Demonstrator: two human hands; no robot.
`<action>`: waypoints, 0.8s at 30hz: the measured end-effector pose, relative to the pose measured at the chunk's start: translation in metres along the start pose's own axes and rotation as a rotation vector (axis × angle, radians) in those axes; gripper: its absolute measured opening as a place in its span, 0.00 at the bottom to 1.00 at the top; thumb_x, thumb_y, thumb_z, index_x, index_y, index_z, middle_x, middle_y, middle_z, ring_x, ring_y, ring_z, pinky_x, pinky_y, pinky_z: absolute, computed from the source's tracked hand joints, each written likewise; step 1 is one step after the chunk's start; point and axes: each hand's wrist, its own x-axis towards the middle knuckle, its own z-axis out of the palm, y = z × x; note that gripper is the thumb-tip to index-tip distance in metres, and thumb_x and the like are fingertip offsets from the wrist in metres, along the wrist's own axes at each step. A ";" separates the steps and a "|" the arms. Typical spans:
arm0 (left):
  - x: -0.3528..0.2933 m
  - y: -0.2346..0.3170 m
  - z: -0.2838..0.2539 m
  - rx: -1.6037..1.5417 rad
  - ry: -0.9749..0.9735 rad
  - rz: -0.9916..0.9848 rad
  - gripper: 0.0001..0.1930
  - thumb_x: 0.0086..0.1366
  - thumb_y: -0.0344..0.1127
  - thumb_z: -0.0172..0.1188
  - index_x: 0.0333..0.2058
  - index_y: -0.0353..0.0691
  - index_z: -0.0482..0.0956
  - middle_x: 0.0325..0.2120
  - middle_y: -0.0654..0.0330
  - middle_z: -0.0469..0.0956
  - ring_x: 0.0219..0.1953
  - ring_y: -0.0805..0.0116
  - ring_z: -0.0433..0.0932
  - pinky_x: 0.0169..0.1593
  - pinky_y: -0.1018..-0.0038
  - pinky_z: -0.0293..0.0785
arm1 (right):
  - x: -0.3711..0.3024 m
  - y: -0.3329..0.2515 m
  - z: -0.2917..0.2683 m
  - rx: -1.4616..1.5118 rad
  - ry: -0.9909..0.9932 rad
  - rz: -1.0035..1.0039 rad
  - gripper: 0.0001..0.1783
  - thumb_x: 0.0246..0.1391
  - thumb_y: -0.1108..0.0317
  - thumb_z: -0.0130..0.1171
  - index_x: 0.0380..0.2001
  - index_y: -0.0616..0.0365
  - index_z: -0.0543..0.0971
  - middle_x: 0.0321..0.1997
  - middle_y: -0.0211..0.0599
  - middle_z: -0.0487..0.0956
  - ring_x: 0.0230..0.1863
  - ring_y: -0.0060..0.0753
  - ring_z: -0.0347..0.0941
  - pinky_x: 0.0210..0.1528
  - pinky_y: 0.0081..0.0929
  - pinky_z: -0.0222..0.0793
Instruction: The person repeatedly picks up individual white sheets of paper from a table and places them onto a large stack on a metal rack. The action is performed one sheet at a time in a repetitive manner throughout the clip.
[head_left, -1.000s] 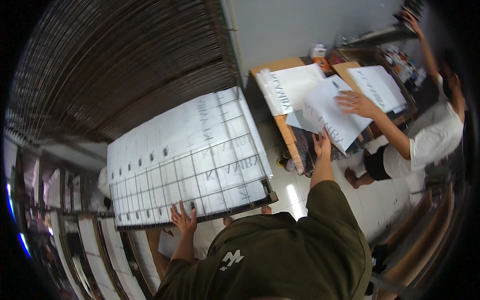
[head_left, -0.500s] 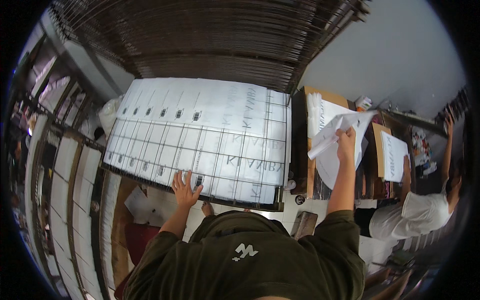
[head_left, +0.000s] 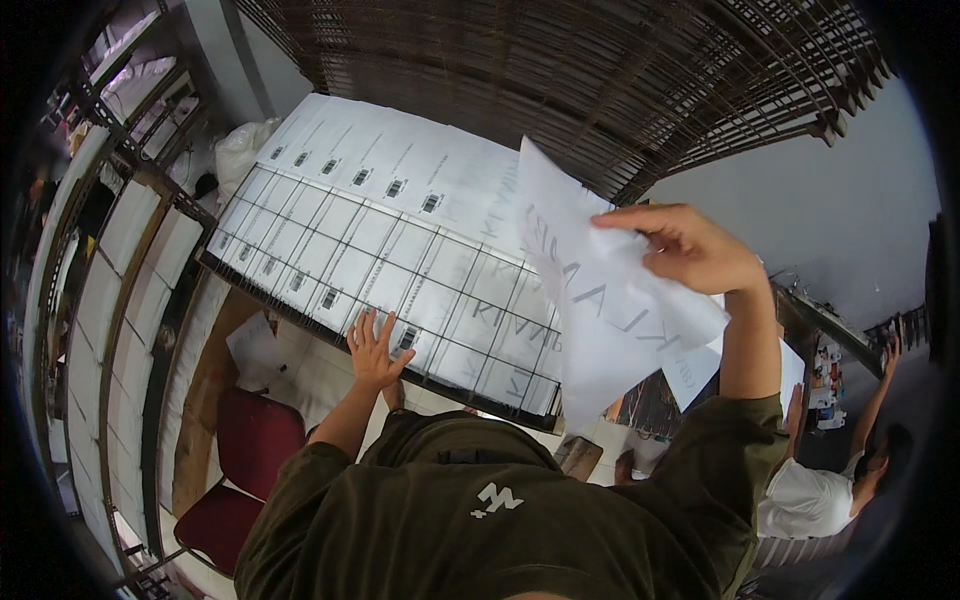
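Observation:
My right hand (head_left: 700, 250) is raised over the right end of a wire rack (head_left: 262, 288), its thumb and fingers pinching a thin white printed sheet (head_left: 610, 310). The sheet hangs limp and creased, with large dark lettering, and hides the rack's right end. My left hand (head_left: 372, 352) rests with fingers spread at the rack's near edge, over the wire grid, and holds nothing. White sheets (head_left: 385, 150) with small barcodes overlap in a row along the far side of the rack. More printed sheets lie under the grid.
Dark wire racks (head_left: 450, 60) tilt up behind. Tall shelving (head_left: 125, 350) with white sheets stands left, near a red chair (head_left: 260, 440) and a white plastic bag (head_left: 235, 155). At right, a person in a white shirt (head_left: 815, 500) reaches toward a wall.
My right hand has brought the white sheet from the side table at right up over the rack, where it has opened out. My left hand stays at the near edge. The view has turned.

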 end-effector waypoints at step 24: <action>0.009 0.002 0.002 0.055 -0.192 -0.077 0.41 0.51 0.69 0.47 0.60 0.53 0.57 0.57 0.49 0.52 0.63 0.47 0.44 0.62 0.47 0.35 | 0.038 0.431 0.114 0.797 1.094 0.307 0.34 0.40 0.86 0.43 0.56 0.63 0.64 0.57 0.36 0.67 0.37 0.20 0.67 0.33 0.14 0.61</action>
